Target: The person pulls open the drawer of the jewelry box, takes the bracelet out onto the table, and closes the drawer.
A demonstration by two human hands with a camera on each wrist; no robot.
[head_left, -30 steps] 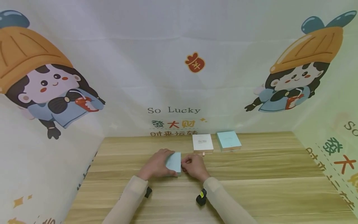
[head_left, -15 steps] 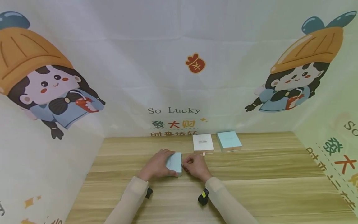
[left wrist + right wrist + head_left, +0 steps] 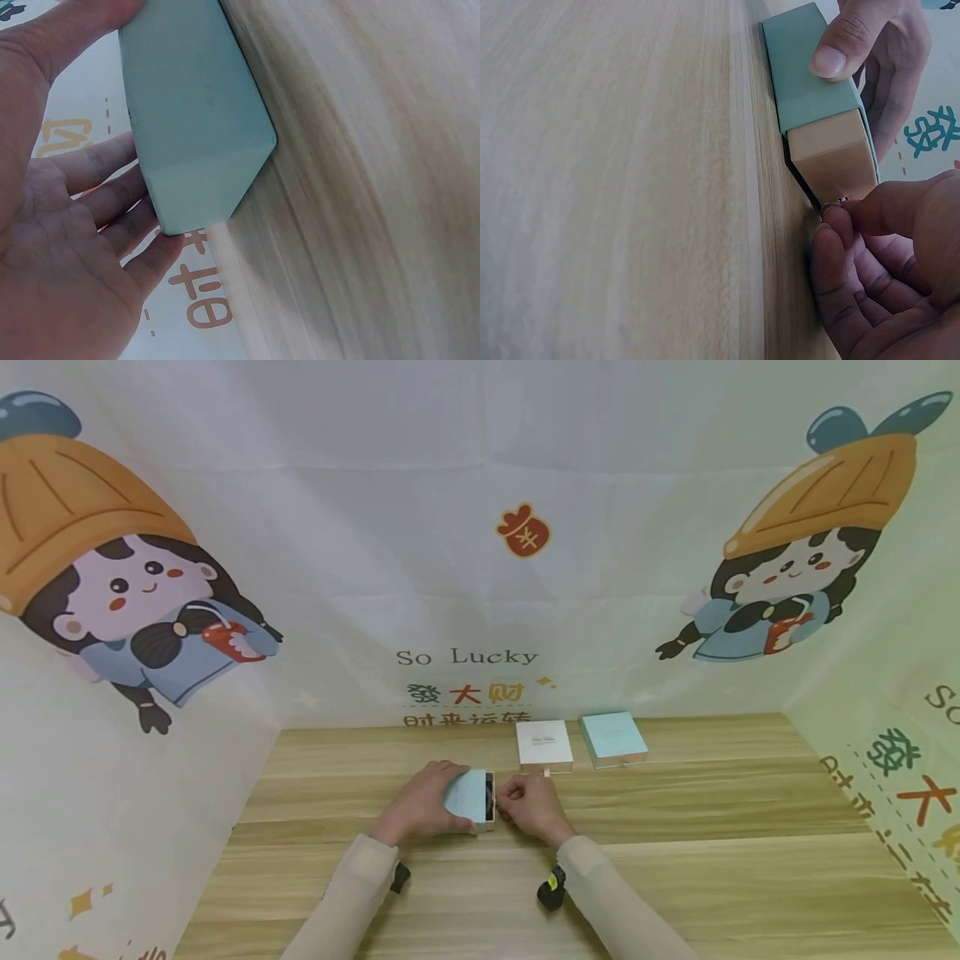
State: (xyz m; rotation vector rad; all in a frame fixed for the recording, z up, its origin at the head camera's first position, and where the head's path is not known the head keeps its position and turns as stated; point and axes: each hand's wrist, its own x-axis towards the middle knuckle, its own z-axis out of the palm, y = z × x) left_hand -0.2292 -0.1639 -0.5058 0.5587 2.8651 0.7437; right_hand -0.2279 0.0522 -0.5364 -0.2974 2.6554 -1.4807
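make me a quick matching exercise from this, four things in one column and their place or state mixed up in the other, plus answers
1 left hand
2 right hand
3 white box
4 drawer

A partly out of the light blue cover
B next to another light blue box
C gripping the cover
D pinching at the drawer's front

Pairs: 1-C, 2-D, 3-B, 4-A

two blue boxes [image 3: 468, 795] [image 3: 613, 734], one white box [image 3: 543, 742]

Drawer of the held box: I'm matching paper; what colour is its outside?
The drawer is tan; right wrist view shows it best.
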